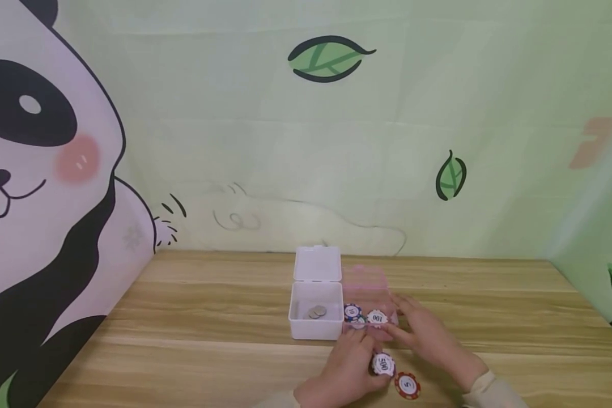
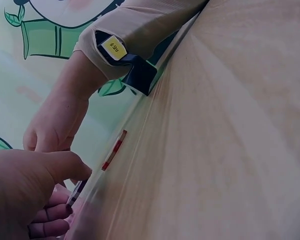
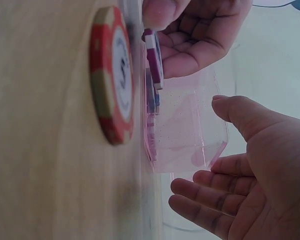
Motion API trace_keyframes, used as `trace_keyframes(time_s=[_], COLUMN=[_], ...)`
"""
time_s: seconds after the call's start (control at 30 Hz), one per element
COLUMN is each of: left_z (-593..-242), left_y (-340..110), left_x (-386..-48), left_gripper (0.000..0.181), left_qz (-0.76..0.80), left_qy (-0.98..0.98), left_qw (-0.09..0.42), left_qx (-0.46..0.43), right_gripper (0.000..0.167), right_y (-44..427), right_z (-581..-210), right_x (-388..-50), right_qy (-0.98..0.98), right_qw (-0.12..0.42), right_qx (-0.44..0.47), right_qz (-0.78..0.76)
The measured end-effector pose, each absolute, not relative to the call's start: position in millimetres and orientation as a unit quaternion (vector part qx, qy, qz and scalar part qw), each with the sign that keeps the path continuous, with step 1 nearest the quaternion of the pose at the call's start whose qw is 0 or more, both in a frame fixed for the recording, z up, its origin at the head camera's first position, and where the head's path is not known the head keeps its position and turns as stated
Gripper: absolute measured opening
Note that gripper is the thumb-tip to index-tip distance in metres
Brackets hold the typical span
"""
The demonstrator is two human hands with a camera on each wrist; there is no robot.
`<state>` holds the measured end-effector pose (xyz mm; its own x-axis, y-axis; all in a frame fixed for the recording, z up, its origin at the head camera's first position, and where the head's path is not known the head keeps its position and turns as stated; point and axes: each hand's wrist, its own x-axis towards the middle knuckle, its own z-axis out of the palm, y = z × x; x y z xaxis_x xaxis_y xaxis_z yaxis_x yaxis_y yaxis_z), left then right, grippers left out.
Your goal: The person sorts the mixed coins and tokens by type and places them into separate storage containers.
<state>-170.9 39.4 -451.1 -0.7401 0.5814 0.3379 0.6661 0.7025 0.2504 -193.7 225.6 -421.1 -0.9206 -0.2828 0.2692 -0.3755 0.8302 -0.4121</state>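
Note:
My left hand (image 1: pixel 344 365) pinches a purple-and-white poker chip (image 1: pixel 383 364) marked 500 between thumb and fingers, just in front of the clear pink box (image 1: pixel 365 279). In the right wrist view the chip is tilted on edge in that grip. My right hand (image 1: pixel 430 335) is at the pink box's right side, fingers extended and thumb near its front rim; it holds no chip. Inside that box lie a white chip (image 1: pixel 377 318) marked 100 and a blue chip (image 1: pixel 352 311) marked 10, with another partly hidden. A red chip (image 1: pixel 407 385) marked 5 lies flat on the table.
Against the pink box's left side stands a white box (image 1: pixel 316 329), lid (image 1: pixel 318 263) raised behind it, holding several silver coins (image 1: pixel 317 311). The wooden table (image 1: pixel 209 317) runs back to a printed backdrop (image 1: pixel 234 141).

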Motion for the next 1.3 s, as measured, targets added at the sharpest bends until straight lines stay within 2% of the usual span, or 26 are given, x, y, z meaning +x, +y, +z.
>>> trace_keyframes(time_s=[0.37,0.73,0.93,1.1,1.3], left_z=[-443,-430,-420,-414,-405], left_y=[40,37,36,34,29], left_x=[-169,-166,-165,-166,-171], left_gripper=[0.035,0.034,0.038,0.037,0.035], left_qz=[-0.183,-0.178,-0.184,-0.198,-0.234], left_qy=[-0.914,-0.889,-0.887,-0.887,-0.890], left_qw=[0.094,0.142,0.121,0.126,0.099], left_qx=[-0.350,-0.398,-0.405,-0.398,-0.379], right_gripper=[0.065,0.066,0.067,0.067,0.066], right_y=[227,226,227,228,228], right_z=[-421,-422,-421,-422,-424], right_x=[-194,-195,-196,-196,-197], right_qy=[-0.952,-0.953,-0.953,-0.953,-0.951], right_qw=[0.098,0.101,0.096,0.098,0.101], right_qx=[0.169,0.173,0.174,0.175,0.177], right_qz=[0.234,0.229,0.227,0.225,0.233])
